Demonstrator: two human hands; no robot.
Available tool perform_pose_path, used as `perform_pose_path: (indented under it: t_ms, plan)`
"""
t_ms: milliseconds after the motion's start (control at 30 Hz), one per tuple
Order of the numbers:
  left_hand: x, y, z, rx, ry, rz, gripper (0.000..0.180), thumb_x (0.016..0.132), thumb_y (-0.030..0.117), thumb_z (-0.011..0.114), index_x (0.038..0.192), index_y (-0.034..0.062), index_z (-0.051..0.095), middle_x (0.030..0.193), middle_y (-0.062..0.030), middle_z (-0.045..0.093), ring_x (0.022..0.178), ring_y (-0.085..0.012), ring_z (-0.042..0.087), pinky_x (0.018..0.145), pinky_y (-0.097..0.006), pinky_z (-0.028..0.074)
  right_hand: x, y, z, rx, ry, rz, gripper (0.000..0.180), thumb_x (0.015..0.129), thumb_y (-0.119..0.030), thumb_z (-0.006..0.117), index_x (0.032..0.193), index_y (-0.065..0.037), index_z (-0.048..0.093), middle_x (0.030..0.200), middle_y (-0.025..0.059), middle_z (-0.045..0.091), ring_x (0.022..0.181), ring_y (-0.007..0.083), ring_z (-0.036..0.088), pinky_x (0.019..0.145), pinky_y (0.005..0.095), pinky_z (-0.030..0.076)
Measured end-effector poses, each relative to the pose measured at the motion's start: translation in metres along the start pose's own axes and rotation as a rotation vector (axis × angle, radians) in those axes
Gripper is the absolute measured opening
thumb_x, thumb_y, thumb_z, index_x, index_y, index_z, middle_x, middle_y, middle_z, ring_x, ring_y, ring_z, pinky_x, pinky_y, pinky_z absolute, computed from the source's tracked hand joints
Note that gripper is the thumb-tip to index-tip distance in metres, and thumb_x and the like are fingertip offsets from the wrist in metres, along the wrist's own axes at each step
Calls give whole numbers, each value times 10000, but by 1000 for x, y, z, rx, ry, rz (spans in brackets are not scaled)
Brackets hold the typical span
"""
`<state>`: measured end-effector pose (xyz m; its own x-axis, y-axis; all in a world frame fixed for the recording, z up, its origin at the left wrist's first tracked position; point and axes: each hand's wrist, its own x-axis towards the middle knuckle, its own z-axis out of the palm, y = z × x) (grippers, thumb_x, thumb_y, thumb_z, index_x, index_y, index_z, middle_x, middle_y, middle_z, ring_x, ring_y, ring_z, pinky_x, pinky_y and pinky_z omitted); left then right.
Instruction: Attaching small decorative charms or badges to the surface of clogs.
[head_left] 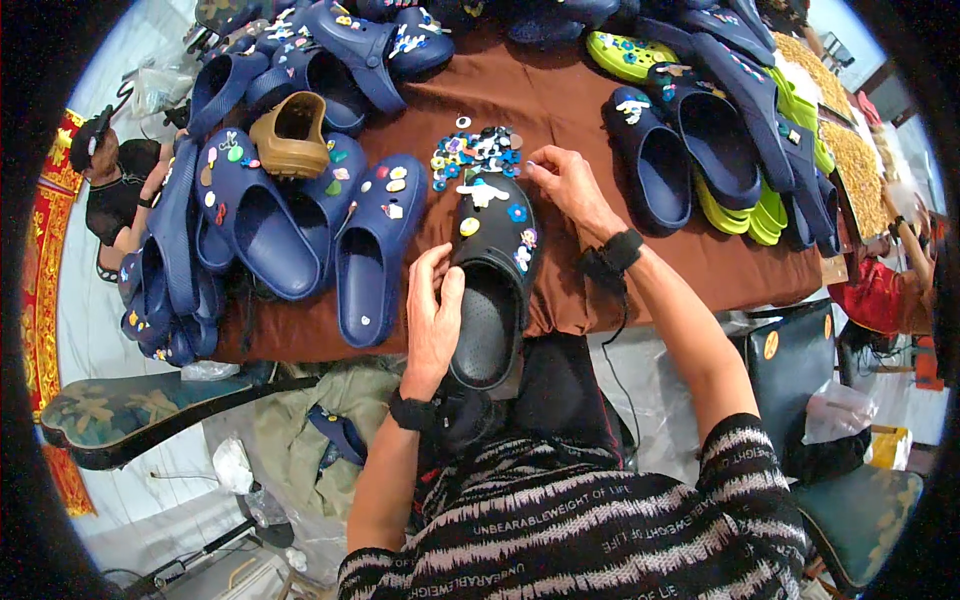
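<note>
A black foam clog (pixel 490 330) lies in front of me, toe pointing away, at the near edge of the table. Decorative charms dot its upper, among them a white figure, a blue flower and a yellow round one. My left hand (pixel 432 315) grips the clog's left side, thumb along the rim of the foot opening. Just beyond the toe is a pile of small loose charms (pixel 480 152) in blue, white, black and yellow. My right hand (pixel 572 185) is closed in a pinch at the pile's right side; whatever is between the fingertips is too small to name.
Navy clogs with charms (pixel 375 250) crowd the table's left, with a brown clog (pixel 290 140) on top. More navy clogs (pixel 648 165) and lime-green clogs (pixel 765 215) stand at right. A brown cloth (pixel 560 90) covers the table. Chairs flank me; other people are at both sides.
</note>
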<state>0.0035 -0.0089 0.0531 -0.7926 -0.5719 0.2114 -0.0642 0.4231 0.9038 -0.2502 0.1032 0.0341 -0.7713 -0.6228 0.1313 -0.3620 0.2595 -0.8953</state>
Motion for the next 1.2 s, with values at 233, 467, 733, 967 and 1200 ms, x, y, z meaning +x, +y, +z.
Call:
perform_pose_path:
  t_ms: [233, 467, 733, 967, 1200]
  plan:
    - [-30, -12, -3, -60, 74, -73, 369, 1024, 161, 516, 1345, -21, 508, 1341, -171, 520, 1174, -281, 568, 1024, -381, 446, 12, -19, 7, -290, -56, -278, 245, 899, -223, 644, 1050, -48, 725, 996, 216, 707, 983, 393, 664, 857, 472, 513]
    - [-47, -19, 7, 139, 12, -25, 476, 1039, 169, 468, 1455, -55, 409, 1436, -231, 492, 1313, -345, 485, 1119, -414, 358, 17, -32, 15, -271, -349, -381, 271, 903, -231, 666, 1104, -57, 719, 1026, 172, 690, 983, 357, 655, 861, 456, 509]
    - [-47, -16, 10, 135, 19, -28, 480, 1047, 162, 446, 1455, -85, 391, 1450, -248, 485, 1344, -358, 469, 1136, -414, 340, 26, -33, 16, -263, -448, -492, 235, 931, -190, 648, 1130, -78, 701, 1044, 153, 669, 1022, 343, 631, 892, 443, 492]
    - [-47, -12, 10, 131, 23, -46, 474, 1045, 157, 440, 1451, -83, 395, 1447, -249, 487, 1339, -365, 471, 1136, -414, 339, 35, -42, 16, -390, -585, -521, 246, 912, -187, 645, 1140, -116, 704, 1091, 151, 683, 1043, 353, 644, 901, 459, 506]
    - [-46, -13, 11, 97, 24, -42, 469, 1041, 145, 441, 1451, -77, 398, 1444, -240, 494, 1339, -359, 472, 1138, -409, 336, 25, -45, 25, -522, -472, -400, 223, 930, -248, 637, 1060, -67, 653, 1040, 170, 686, 994, 361, 654, 834, 472, 514]
